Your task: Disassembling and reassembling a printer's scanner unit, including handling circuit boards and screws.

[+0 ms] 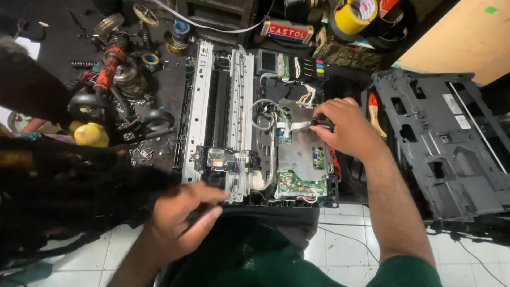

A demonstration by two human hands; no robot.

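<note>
Right hand [345,127] first: it rests on top of the opened printer [260,127], fingers curled around a small dark tool [323,123] whose tip meets the grey metal plate [300,146] just beside a flat white ribbon cable [297,125]. What kind of tool it is, I cannot tell; my fingers hide most of it. My left hand [183,218] is at the printer's near edge, fingers loosely bent and pressed against the frame just below the print carriage [220,159], gripping the edge rather than holding any loose thing. The printer lies in front of me with its cover off: two long silver rails [199,106] run away from me on its left half, the carriage sits across their near end, and a green circuit board [297,186] with red and white wires shows at the near right corner, below the plate. A row of coloured ink ports [319,66] sits at the far right of the machine. The grey plastic cover [441,143] lies well apart to my right, inside up. To my left the dark bench holds a clutter of springs, screws, a red-handled tool [109,66] and a yellow ball-shaped object [91,134]. Rolls of tape [353,16] lie beyond the printer. White floor tiles [345,239] show beneath my green sleeves.
</note>
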